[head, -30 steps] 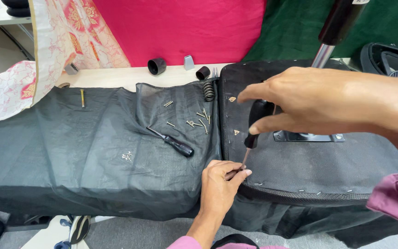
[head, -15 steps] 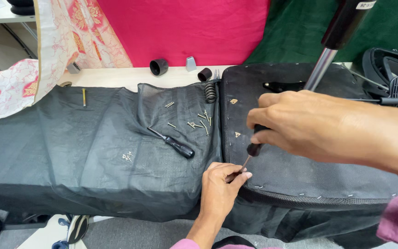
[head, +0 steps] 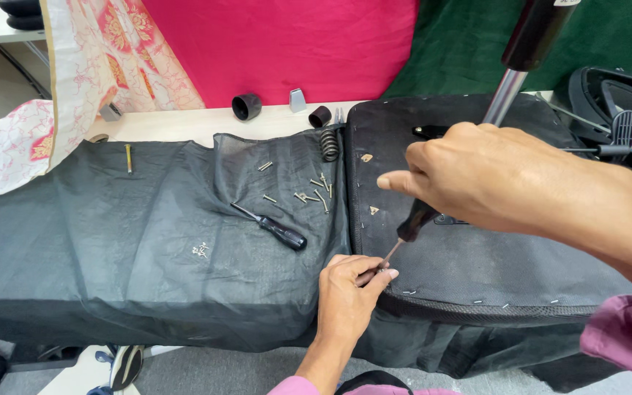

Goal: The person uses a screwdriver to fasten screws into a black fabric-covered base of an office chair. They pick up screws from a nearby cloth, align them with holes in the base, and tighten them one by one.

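Head view – right hand [head: 499, 183] gripping slim screwdriver [head: 409, 232], mesh seat [head: 477, 263]

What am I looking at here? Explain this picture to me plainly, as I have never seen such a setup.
There is no machine here, just a person's two bare hands, filmed by a camera worn on the head and looking down. The right hand holds a screwdriver by its black handle, tip down on the edge of an upturned chair seat. The left hand pinches the shaft near the tip to steady it. Dark mesh cloth covers the table. On it lie a second screwdriver, loose screws and a coil spring. Behind are two black caps and a red backdrop.
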